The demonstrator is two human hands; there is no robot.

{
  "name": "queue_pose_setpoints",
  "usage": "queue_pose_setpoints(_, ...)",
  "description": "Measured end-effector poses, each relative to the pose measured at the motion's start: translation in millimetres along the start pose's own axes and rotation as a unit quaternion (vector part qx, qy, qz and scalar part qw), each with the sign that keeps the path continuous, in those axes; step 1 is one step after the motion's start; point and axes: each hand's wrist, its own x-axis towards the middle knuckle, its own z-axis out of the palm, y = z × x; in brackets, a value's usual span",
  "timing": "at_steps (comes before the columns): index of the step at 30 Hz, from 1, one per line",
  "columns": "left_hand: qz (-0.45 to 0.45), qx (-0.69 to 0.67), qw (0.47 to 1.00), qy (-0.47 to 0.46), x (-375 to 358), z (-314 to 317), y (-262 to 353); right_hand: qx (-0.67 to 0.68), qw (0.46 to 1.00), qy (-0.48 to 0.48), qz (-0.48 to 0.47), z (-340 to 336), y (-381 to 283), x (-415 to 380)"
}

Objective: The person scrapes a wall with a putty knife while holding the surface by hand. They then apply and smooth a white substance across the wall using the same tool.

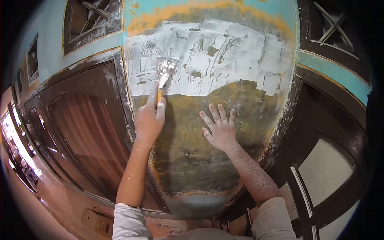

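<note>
My left hand (149, 122) is closed round the handle of a putty knife (166, 71), its index finger stretched along the tool. White paste is smeared on the metal blade, which lies against the white-coated upper part of the wall (224, 52). To the right and lower down, my right hand (220, 130), dusty with white powder, rests with fingers spread on the bare brownish-green wall area (188, 132). It holds nothing.
A dark wooden door frame with a reddish curtain (92, 136) stands on the left. On the right is a dark door with a pale panel (326, 172). A brown stool (96, 220) sits on the floor at the lower left.
</note>
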Motion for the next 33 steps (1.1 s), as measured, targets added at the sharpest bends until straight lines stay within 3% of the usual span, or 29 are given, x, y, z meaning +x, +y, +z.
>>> queue_pose_setpoints(4, -0.034, -0.038, 0.999, 0.007, -33, 22, -7, -0.001, 1.000, -0.026, -0.010, 0, 4, -10)
queue_pose_setpoints(5, -0.066, -0.004, 0.997, -0.042, -44, 32, -10, 0.003, 1.000, -0.024, -0.011, 2, 6, -12)
queue_pose_setpoints(9, -0.026, 0.015, 1.000, -0.003, -35, 33, 7, 0.007, 0.999, -0.030, -0.026, -7, 15, -14)
queue_pose_setpoints(11, -0.010, 0.003, 1.000, 0.006, -13, 18, 21, 0.020, 1.000, -0.013, 0.010, -15, 23, -8)
queue_pose_setpoints(14, 0.003, 0.038, 0.999, 0.021, 13, 6, 24, 0.015, 0.998, 0.043, 0.050, -25, 43, 10)
queue_pose_setpoints(18, -0.010, 0.061, 0.997, -0.042, -23, 32, 34, -0.010, 0.983, 0.138, 0.125, -53, 90, 44)
queue_pose_setpoints(21, 0.019, 0.058, 0.998, -0.023, -22, 48, 33, -0.055, 0.967, 0.204, 0.143, -70, 135, 70)
queue_pose_setpoints(27, 0.032, 0.047, 0.998, 0.024, 6, 29, 76, -0.094, 0.964, 0.191, 0.159, -71, 154, 71)
queue_pose_setpoints(31, -0.017, -0.002, 0.999, -0.038, -46, 81, 53, -0.090, 0.970, 0.166, 0.155, -61, 148, 53)
queue_pose_setpoints(33, -0.019, -0.005, 1.000, -0.017, -47, 90, 49, -0.087, 0.973, 0.152, 0.151, -60, 147, 49)
